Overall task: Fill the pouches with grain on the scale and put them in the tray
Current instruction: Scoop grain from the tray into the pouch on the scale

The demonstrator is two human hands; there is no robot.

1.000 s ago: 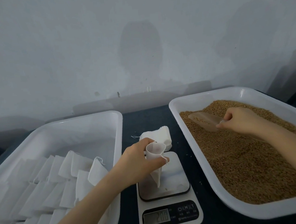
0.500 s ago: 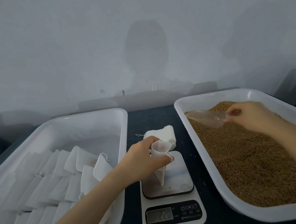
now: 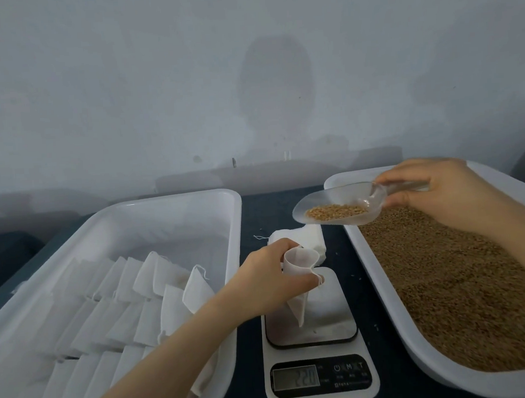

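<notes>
A small packing workstation: dark table against a bare pale wall [image 3: 155, 82], digital scale [image 3: 318, 349] between two white trays.

A pale, scuffed wall [image 3: 155, 82] carries soft shadows behind a dark blue desk [image 3: 268, 210] set against it.

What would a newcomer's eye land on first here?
The right hand holds a clear scoop of grain at upper right, over the edge of the grain tray. In the middle, the left hand holds a white pouch open at the scale. Rows of white pouches lie in the left tray.
</notes>
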